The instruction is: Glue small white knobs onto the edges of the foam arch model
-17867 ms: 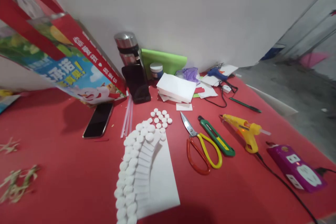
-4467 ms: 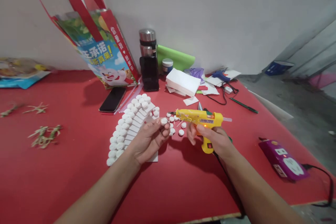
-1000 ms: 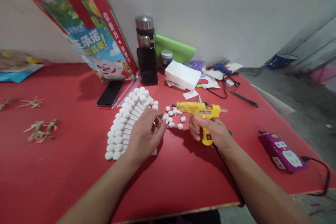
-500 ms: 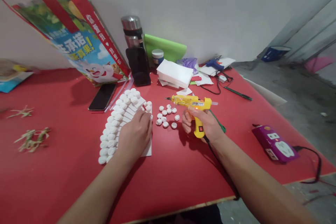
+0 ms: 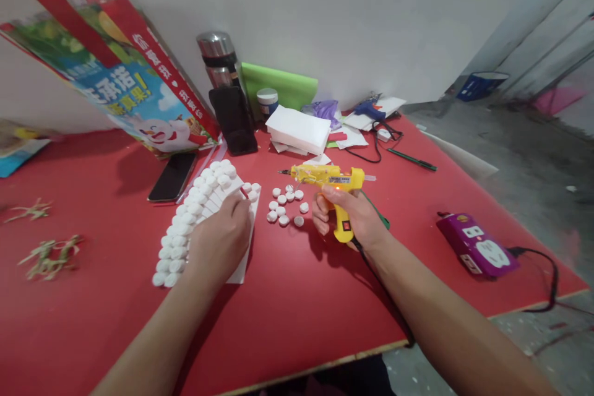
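My right hand (image 5: 355,213) is wrapped round the handle of a yellow hot glue gun (image 5: 344,179), its nozzle pointing left above the red table. My left hand (image 5: 220,238) rests, fingers curled, on a white card piece (image 5: 239,272) with flat strips and rows of small white round pieces (image 5: 185,219) along its left side. A small red bit shows by its fingertips; what they pinch is hidden. Several loose white round pieces (image 5: 282,207) lie between the hands.
A purple power strip (image 5: 477,244) with a cable is at the right. Behind are white papers (image 5: 299,130), a blue glue gun (image 5: 371,110), a green pen (image 5: 412,159), phones (image 5: 172,177), a steel flask (image 5: 217,52) and a printed bag (image 5: 134,93). Straw figures (image 5: 51,258) lie left.
The whole view has shifted, so most things sit farther left in it. Both hands keep nearly the same pose, the right still round the glue gun.
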The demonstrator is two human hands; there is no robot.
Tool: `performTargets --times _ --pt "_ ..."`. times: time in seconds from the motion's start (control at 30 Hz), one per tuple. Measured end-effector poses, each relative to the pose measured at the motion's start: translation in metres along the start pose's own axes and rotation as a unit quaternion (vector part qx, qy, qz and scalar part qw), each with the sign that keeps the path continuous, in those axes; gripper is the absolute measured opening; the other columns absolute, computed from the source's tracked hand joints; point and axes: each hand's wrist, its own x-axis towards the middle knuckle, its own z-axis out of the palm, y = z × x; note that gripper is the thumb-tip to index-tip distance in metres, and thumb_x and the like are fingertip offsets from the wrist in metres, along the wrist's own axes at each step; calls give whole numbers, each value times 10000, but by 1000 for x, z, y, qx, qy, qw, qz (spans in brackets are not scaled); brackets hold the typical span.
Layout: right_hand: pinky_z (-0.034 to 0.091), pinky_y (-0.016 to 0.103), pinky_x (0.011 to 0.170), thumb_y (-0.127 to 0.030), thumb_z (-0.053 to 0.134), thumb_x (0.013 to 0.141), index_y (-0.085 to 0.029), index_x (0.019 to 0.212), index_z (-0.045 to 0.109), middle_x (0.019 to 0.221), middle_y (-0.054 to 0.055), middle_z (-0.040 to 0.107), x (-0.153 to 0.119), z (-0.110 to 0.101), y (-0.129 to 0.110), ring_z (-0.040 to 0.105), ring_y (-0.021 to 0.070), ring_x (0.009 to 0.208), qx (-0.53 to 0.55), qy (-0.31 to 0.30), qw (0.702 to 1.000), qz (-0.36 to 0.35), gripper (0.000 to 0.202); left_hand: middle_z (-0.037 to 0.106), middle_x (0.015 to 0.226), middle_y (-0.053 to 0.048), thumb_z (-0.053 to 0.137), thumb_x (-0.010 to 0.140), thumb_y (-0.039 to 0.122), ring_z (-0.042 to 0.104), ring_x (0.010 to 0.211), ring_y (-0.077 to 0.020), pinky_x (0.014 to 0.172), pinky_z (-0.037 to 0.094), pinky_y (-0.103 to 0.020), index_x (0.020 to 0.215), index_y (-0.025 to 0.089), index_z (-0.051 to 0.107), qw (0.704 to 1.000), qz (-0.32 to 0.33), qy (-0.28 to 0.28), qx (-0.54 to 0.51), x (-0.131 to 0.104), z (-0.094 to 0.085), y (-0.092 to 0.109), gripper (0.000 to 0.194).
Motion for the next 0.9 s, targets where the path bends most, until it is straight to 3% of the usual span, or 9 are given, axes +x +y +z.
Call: performTargets --times 0.23,0.43,0.9 --pt "430 293 515 -518 803 873 -180 608 616 564 -23 558 -4 4 -4 553 119 461 -7 -7 1000 1 468 790 1062 -130 458 1074 232 710 757 -238 567 352 -357 968 176 729 999 -28 36 10 8 11 10 296" --pt "423 295 492 -509 824 846 -186 606 605 561 -33 542 -4 7 -8 549 120 461 6 -14 1000 -6 458 757 1099 -185 414 1061 163 706 917 -312 639 405 -381 979 147 744 999 -31 6 10 8 15 8 340" --pt "415 285 510 -508 806 873 -178 600 600 566 -28 553 -5 5 -4 557 112 470 -7 -15 1000 -5 475 755 1101 -199 429 1038 122 719 880 -302 637 431 -377 1009 111 756 997 -46 -40 51 12 15 9 329"
